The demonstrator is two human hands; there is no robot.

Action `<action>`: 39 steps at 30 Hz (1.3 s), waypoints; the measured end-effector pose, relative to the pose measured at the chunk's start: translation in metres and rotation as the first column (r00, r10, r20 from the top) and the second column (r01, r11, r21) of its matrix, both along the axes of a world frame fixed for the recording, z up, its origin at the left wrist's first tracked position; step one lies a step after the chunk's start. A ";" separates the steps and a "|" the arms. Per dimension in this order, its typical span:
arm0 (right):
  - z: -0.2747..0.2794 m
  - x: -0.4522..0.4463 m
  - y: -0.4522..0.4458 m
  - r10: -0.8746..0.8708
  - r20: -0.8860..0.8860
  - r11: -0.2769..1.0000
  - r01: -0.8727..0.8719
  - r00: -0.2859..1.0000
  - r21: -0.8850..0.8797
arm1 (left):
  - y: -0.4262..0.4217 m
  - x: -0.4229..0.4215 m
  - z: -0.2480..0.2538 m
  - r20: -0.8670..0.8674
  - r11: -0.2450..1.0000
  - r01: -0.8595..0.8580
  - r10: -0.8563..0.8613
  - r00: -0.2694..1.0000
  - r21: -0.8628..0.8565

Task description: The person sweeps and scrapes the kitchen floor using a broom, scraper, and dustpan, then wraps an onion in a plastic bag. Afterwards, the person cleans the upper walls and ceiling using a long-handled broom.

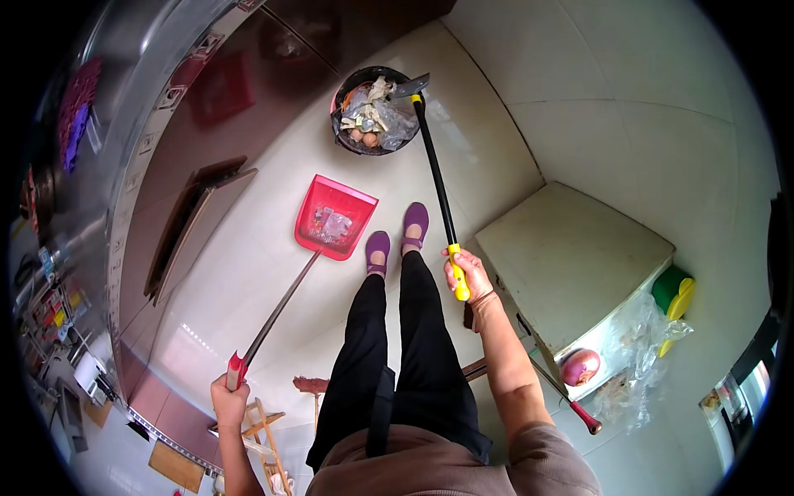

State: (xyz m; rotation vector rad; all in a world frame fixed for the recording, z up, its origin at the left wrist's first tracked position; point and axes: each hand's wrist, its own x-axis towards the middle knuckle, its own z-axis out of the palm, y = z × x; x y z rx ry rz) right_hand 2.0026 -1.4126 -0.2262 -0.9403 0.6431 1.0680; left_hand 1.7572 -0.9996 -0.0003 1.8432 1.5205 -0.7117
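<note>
While the left hand (230,400) clasps a long-handled red plastic dustpan (344,195) at left, the right hand (468,276) grips a yellow-handled black scraper (435,169). Gathering litter (332,225) seems in hand; the next move likely calls for a level dustpan.

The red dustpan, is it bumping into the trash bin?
Apart. The head view plainly shows a strip of pale floor between the red dustpan and the trash bin.
</note>
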 end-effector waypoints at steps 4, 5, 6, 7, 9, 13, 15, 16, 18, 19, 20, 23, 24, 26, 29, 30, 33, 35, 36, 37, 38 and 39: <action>-0.010 -0.019 -0.017 -0.048 -0.006 0.999 0.048 0.999 -0.014 | -0.001 -0.005 -0.002 0.001 1.000 -0.012 0.012 1.000 -0.001; -0.011 -0.025 -0.021 -0.053 0.004 0.998 0.053 0.999 -0.030 | -0.002 -0.005 -0.002 0.005 1.000 -0.017 0.017 1.000 -0.003; -0.010 -0.030 -0.026 -0.050 -0.004 0.998 0.050 0.999 -0.041 | -0.002 -0.005 -0.002 0.008 1.000 -0.021 0.021 1.000 -0.006; -0.008 -0.036 -0.030 -0.054 -0.003 0.998 0.054 0.999 -0.041 | -0.003 -0.004 -0.001 0.008 1.000 -0.018 0.018 1.000 -0.006; -0.003 -0.045 -0.038 -0.058 -0.001 0.996 0.057 0.998 -0.068 | -0.005 -0.003 -0.001 0.024 1.000 -0.015 0.015 1.000 -0.001; 0.017 -0.058 -0.037 -0.045 0.043 0.978 0.052 0.998 -0.203 | -0.005 -0.002 0.000 0.027 1.000 -0.010 0.010 1.000 -0.005; 0.027 -0.061 -0.028 -0.068 0.064 0.971 0.081 0.996 -0.226 | -0.004 -0.002 -0.001 0.042 1.000 0.011 -0.010 0.999 -0.004; 0.032 -0.063 -0.023 -0.047 0.121 0.953 0.080 0.992 -0.291 | -0.005 -0.001 -0.001 0.045 1.000 0.010 -0.009 0.999 -0.005; 0.035 -0.062 -0.013 0.022 0.240 0.916 0.076 0.971 -0.393 | -0.006 0.001 0.000 0.054 1.000 0.023 -0.023 0.998 -0.001; 0.036 -0.061 -0.008 0.024 0.240 0.917 0.074 0.970 -0.392 | -0.006 0.001 0.000 0.055 1.000 0.021 -0.021 0.998 0.000; 0.035 -0.059 -0.002 0.243 0.317 0.789 0.003 0.917 -0.614 | -0.007 0.000 0.000 0.055 1.000 0.010 -0.009 0.998 -0.001; 0.023 -0.043 0.004 0.670 0.343 0.432 0.030 0.658 -0.901 | -0.009 0.002 0.000 0.042 1.000 -0.014 0.014 0.999 -0.010; 0.019 -0.035 0.007 0.784 0.308 0.313 0.085 0.539 -0.946 | -0.009 0.002 0.000 0.032 0.999 -0.032 0.033 0.999 -0.012; 0.007 -0.024 0.009 0.908 0.176 0.138 0.125 0.380 -0.982 | -0.009 -0.001 -0.001 0.030 0.999 -0.034 0.034 0.999 -0.013; -0.003 -0.012 0.011 0.935 0.099 0.066 0.109 0.339 -0.992 | -0.007 -0.004 -0.002 0.023 1.000 -0.021 0.022 0.999 -0.011; -0.008 -0.011 0.009 0.939 0.070 0.036 0.108 0.337 -0.994 | -0.006 -0.004 -0.002 0.024 1.000 -0.010 0.011 1.000 -0.006; -0.015 -0.018 0.001 0.936 0.045 0.008 0.106 0.348 -0.994 | -0.005 -0.006 -0.004 0.026 1.000 -0.016 0.016 1.000 0.001; -0.016 -0.026 -0.009 0.936 0.035 0.000 0.101 0.352 -0.995 | -0.004 -0.007 -0.004 0.013 1.000 -0.013 0.013 1.000 0.001; -0.015 -0.030 -0.014 0.935 0.031 -0.005 0.099 0.354 -0.995 | -0.003 -0.006 -0.004 0.003 1.000 -0.011 0.011 1.000 0.004; -0.015 -0.035 -0.019 0.935 0.029 -0.007 0.100 0.354 -0.995 | -0.003 -0.005 -0.004 0.004 1.000 -0.010 0.010 1.000 0.003; -0.014 -0.040 -0.024 0.929 0.019 -0.008 0.071 0.370 -0.997 | -0.003 -0.003 -0.003 0.008 1.000 -0.015 0.015 1.000 -0.006; -0.013 -0.045 -0.028 0.923 0.009 -0.008 0.042 0.386 -0.999 | -0.003 -0.001 -0.003 0.011 1.000 -0.018 0.019 1.000 -0.013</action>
